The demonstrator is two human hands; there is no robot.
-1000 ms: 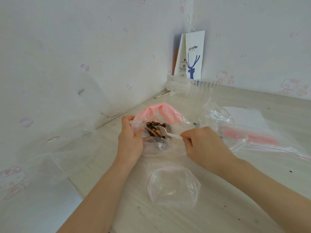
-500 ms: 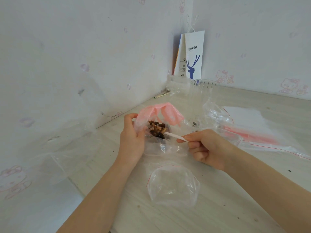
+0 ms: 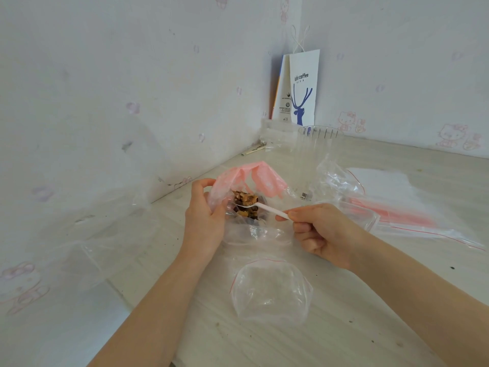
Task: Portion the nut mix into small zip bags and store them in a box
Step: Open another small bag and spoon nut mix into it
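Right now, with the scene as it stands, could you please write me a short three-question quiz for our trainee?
1. True or false: the right hand pinches the handle of the white spoon.
2. The small zip bag nearest the person is: A heaped with nuts; B lying empty on the table; C standing inside a box.
3. Fill in: the left hand grips the large bag holding the nut mix; the bag's top is coloured ____.
Key: 1 true; 2 B; 3 pink.
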